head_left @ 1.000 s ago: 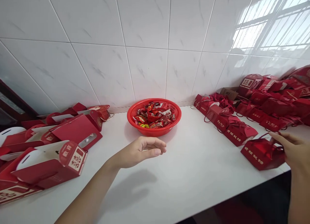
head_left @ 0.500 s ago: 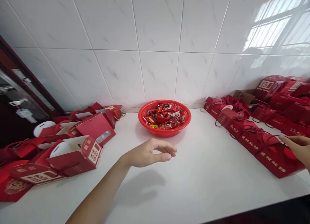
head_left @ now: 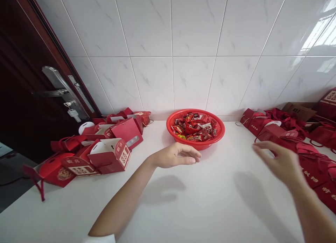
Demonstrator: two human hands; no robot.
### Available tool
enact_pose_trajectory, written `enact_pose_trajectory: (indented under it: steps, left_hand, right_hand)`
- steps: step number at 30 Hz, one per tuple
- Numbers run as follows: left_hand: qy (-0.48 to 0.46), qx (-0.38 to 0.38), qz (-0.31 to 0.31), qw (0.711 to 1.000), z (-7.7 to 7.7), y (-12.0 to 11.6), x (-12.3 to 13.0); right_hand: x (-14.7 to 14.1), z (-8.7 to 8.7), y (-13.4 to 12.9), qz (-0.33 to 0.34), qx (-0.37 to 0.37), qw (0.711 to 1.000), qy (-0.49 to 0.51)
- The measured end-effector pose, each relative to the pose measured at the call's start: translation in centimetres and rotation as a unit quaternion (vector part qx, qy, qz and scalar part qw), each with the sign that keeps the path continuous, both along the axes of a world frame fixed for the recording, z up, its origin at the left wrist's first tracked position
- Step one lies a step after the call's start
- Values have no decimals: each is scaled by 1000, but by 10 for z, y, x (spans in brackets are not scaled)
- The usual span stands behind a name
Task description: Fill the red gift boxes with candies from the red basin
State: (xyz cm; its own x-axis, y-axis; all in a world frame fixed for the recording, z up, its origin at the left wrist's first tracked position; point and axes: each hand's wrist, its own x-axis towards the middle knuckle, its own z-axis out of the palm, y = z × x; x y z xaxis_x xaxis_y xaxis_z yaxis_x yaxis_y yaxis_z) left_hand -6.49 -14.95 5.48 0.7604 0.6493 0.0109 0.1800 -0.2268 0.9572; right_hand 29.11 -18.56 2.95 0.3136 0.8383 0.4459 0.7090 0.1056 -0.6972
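Note:
My left hand (head_left: 175,155) hovers over the white table, just in front of a red plastic basket (head_left: 170,133). Its fingers are loosely curved, with a gap between thumb and fingers and nothing held. Wrapped candies (head_left: 195,128), mostly red, fill the basket. To the right, my right hand (head_left: 282,162) is raised over the table beside a row of red gift boxes (head_left: 309,167). Its thumb and fingers are apart and hold nothing, though motion blurs them slightly. Part of that row is hidden behind the hand.
Several red gift boxes (head_left: 106,157), some with open tops, crowd the table's left side. A brown cardboard box (head_left: 299,111) sits among the goods at the back right. Behind the table is a tiled wall (head_left: 194,82); a dark door with a handle (head_left: 52,93) and keys stands left.
The view has turned left, showing more of the door. My right hand has moved from the near right boxes toward the middle. My left hand stays in front of the basket.

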Motion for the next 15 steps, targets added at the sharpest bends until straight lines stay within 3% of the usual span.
enact_pose_trajectory:
  steps: [2, 4, 7, 11, 15]
  left_hand:
    - [-11, 15, 37, 999, 5, 5, -10]
    - [-7, 38, 92, 995, 15, 7, -25]
    - [44, 94, 231, 968, 36, 6, -62]
    - [143, 146, 445, 872, 57, 5, -129]
    - [286, 179, 604, 722, 55, 6, -185]
  right_hand:
    - [-43, -5, 4, 166, -41, 985, -24]
    - [-78, -13, 6, 301, -59, 950, -49]
    - [-116, -28, 4, 427, -85, 898, -69]
    - [-142, -57, -4, 470, -127, 872, -47]
    - [-148, -79, -10, 470, -171, 866, -12]
